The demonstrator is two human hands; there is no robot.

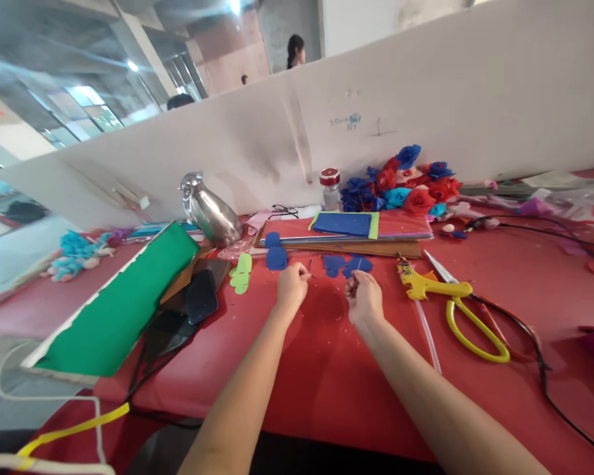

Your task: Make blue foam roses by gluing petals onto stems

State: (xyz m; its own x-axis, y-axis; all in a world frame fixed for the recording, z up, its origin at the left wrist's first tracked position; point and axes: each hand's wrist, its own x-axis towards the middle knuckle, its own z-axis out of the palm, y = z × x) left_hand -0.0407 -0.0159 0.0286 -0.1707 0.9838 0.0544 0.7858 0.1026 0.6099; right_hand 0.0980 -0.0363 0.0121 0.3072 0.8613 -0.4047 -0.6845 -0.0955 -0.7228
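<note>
Over the red table [321, 389], my left hand [293, 285] is closed in a pinch, with a thin dark sliver at its fingertips. My right hand [363, 295] is also pinched, round a small thin stick [359, 264] that points upward. Blue cut pieces [333, 265] lie just beyond and between the hands. More blue pieces [276, 258] are at the left hand's far side, and light green pieces [241, 274] lie further left. A yellow glue gun [428, 285] and yellow-handled scissors [478, 333] rest to the right of my right hand.
Stacked coloured sheets [297, 231] lie behind the blue pieces, near a metal jug [210, 211], a lidded jar [330, 191] and paper flowers [406, 185]. A green board [123, 310] and a phone [201, 297] are at the left. Black cable [539, 349] runs along the right.
</note>
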